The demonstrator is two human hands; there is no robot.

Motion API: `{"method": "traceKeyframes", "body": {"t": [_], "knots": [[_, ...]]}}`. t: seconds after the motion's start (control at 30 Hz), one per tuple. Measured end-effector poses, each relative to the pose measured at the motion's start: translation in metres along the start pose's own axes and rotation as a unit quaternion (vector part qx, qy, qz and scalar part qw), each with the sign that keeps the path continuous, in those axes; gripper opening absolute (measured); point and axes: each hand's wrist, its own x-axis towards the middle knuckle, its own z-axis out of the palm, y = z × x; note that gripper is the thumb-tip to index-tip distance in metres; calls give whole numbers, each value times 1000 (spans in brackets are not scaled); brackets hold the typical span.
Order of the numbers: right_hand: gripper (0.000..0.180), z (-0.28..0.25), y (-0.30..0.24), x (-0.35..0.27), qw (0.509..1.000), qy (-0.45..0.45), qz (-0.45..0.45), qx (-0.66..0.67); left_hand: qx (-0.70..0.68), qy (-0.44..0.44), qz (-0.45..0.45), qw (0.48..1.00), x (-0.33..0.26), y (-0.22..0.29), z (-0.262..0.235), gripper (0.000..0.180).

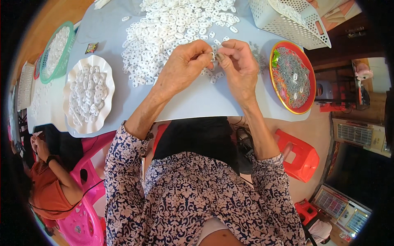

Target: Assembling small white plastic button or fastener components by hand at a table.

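Observation:
Over the near side of a big heap of small white plastic pieces [164, 39], my two hands meet. My left hand [178, 69] is closed in a pinch on one white plastic piece [213, 56], mostly covered by the fingertips. Thumb and forefinger of my right hand [240, 67] come together at the same piece; whatever they grip is too small to make out. To the right is a red bowl [313, 88] of small grey metal parts [293, 74], with a few white pieces on top. A scalloped white plate [111, 88] on the left holds more white pieces.
A perforated white basket [287, 30] stands at the back right, a green basket [47, 76] at the far left. Near the plate lies a small wrapped packet [91, 48]. A red stool [299, 158] is right of me; another person [55, 184] sits at left by a pink chair [84, 221].

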Motion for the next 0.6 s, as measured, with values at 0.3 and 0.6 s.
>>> {"method": "traceKeyframes", "body": {"t": [0.3,0.6], "knots": [[20,-1,-2,-1,992,-10,-57,-116,64,-23,9,998,0,0,-3,15],[8,-3,-1,-3,1000,-6,-10,-28,-12,-51,-12,999,3,-1,-4,13]]}}
